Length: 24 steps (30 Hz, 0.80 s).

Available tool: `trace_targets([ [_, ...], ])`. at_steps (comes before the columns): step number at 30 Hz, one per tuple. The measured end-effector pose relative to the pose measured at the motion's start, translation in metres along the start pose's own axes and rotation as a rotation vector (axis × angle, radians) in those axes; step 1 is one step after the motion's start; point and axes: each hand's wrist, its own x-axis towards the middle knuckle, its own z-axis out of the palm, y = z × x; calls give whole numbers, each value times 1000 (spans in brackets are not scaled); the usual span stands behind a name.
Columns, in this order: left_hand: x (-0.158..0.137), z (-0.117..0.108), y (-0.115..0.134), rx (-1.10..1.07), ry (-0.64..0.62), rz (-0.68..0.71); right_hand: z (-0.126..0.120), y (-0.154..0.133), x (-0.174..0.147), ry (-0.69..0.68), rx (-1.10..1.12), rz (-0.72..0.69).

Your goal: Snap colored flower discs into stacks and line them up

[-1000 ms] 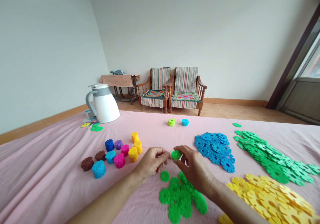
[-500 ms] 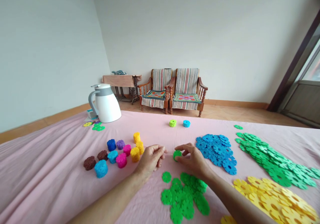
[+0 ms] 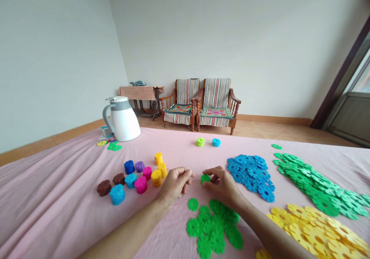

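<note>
My right hand (image 3: 222, 184) is closed around the side of a short stack of green snowflake discs (image 3: 205, 178), thumb and fingers on its edge, just above or on the pink cloth. My left hand (image 3: 177, 182) is held to the left of that stack, its fingers curled in and thumb pressed to the forefinger; whatever it holds, if anything, is hidden. Loose green discs (image 3: 206, 226) lie in a spread pile nearer to me, below both hands. One single green disc (image 3: 192, 204) sits apart at that pile's upper left.
Left of my hands stand several disc stacks, including a yellow stack (image 3: 156, 178) and a brown stack (image 3: 104, 188). A lime stack (image 3: 200, 142) and a blue stack (image 3: 216, 142) are farther back. Blue discs (image 3: 251, 174), green discs (image 3: 312, 182) and yellow discs (image 3: 312, 228) lie right. A white jug (image 3: 124, 122) stands back left.
Almost nothing differs. The right hand keeps its grip on the green stack, and its fingers have shifted only slightly. The left hand stays curled in the same place.
</note>
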Motion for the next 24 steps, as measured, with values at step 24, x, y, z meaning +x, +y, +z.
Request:
trace_targets([
  [24,1,-1,-3,-16,-13,3,-82,-27,-32,-654,-563,-149],
])
